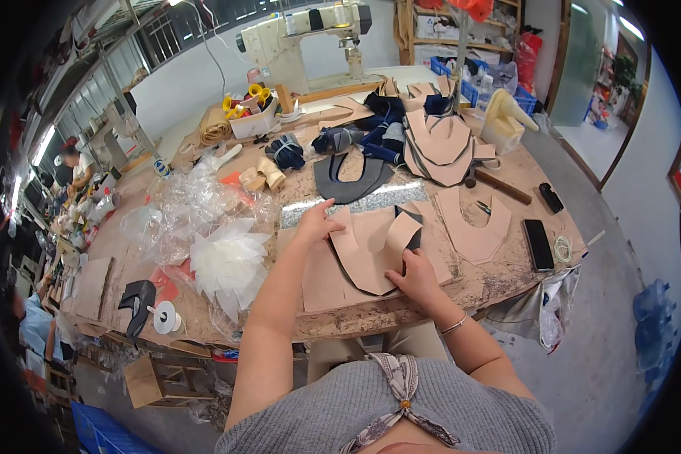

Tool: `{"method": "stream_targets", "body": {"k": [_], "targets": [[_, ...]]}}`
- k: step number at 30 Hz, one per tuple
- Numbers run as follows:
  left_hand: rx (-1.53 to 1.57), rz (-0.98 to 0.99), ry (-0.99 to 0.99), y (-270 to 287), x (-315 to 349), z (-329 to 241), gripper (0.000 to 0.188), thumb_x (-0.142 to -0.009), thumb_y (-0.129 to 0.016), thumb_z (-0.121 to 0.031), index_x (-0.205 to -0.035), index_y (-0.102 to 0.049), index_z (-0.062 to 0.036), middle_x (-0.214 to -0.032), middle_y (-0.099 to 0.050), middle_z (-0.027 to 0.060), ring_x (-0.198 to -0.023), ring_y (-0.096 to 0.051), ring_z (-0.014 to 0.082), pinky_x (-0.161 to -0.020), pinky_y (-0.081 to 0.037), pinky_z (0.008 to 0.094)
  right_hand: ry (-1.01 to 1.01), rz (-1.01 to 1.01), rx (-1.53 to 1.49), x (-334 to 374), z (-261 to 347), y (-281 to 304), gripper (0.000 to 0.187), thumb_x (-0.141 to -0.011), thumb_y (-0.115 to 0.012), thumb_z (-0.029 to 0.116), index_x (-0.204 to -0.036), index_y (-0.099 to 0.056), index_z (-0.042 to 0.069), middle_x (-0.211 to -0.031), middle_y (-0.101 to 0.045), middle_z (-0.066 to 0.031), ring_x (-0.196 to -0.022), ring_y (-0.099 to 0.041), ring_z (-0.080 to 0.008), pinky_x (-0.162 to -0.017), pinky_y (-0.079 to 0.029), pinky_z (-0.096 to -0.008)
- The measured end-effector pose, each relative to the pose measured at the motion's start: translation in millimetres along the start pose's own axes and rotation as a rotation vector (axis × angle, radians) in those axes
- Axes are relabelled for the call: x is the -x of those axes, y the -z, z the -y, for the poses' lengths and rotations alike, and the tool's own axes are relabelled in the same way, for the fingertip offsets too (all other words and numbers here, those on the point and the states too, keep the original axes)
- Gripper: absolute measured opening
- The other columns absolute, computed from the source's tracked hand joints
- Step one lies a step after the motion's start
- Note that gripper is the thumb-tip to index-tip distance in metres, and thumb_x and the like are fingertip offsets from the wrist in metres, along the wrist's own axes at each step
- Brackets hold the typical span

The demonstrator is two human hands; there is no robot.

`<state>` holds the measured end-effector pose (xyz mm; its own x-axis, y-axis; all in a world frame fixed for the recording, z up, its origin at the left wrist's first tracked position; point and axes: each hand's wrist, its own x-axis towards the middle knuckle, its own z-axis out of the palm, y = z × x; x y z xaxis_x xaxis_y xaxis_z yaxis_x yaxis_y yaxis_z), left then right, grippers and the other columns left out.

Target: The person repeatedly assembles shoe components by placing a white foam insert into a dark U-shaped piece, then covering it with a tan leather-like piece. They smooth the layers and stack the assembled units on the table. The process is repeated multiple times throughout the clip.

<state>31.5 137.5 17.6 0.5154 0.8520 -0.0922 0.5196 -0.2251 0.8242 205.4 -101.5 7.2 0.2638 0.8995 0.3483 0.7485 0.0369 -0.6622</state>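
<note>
A beige U-shaped leather shoe-upper piece [353, 261] with a dark layer showing along its lower edge lies on a flat beige sheet [321, 291] in front of me. Its right arm curls upward, baring the dark underside. My left hand [319, 222] rests at the top of the left arm, fingers apart, index finger stretched forward. On the lower right side, my right hand [416, 277] has its fingers bent around the edge by the curled part. Beyond both hands lies a dark grey U-shaped piece [340, 191], at the edge of a speckled stone slab [401, 194].
Right of the work lie another beige U-shaped piece [473, 227], a hammer [503, 186] and a phone [538, 245]. Stacked uppers [440, 151] stand behind. Clear plastic bags [166, 216] and a white petal-like bundle [231, 261] spread leftward. A sewing machine [280, 53] stands at the back.
</note>
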Motion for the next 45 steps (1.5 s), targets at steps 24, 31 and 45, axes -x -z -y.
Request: {"method": "stream_targets", "body": {"k": [24,31,45], "targets": [[-0.725,-0.019,-0.239,-80.7,48.4,-25.3,0.091,-0.09,-0.041,-0.062,-0.149,-0.015,0.0029,-0.155,-0.01,0.0264,-0.144,-0.008,0.0411,-0.117,-0.008,0.0472,0.046,0.014,0.058,-4.7,-1.3,1.5,0.033,-0.07,-0.076,0.017,-0.083,-0.053,-0.003,-0.079,-0.059,-0.0211,-0.086,-0.055,-0.0388,-0.076,-0.048,-0.0456],[-0.739,-0.183,-0.306,-81.0,38.8,-19.0,0.088,-0.091,-0.043,-0.058,-0.147,-0.018,0.0055,-0.154,-0.015,0.0256,-0.144,-0.011,0.0392,-0.117,-0.009,0.0475,-0.024,0.083,0.088,-7.3,-7.9,-4.3,0.041,-0.069,-0.077,0.022,-0.09,-0.056,-0.006,-0.086,-0.062,-0.0234,-0.086,-0.057,-0.0401,-0.076,-0.049,-0.0455],[-0.773,0.056,-0.43,-127.1,99.3,-51.2,0.091,-0.091,-0.036,-0.064,-0.149,-0.013,0.0025,-0.157,-0.008,0.02,-0.146,-0.007,0.0337,-0.117,-0.009,0.049,-0.46,0.267,-0.45,-115.7,-96.1,48.1,0.016,-0.083,-0.07,0.013,-0.092,-0.068,0.0,-0.076,-0.066,-0.003,-0.062,-0.058,-0.0083,-0.056,-0.048,-0.0227]]}}
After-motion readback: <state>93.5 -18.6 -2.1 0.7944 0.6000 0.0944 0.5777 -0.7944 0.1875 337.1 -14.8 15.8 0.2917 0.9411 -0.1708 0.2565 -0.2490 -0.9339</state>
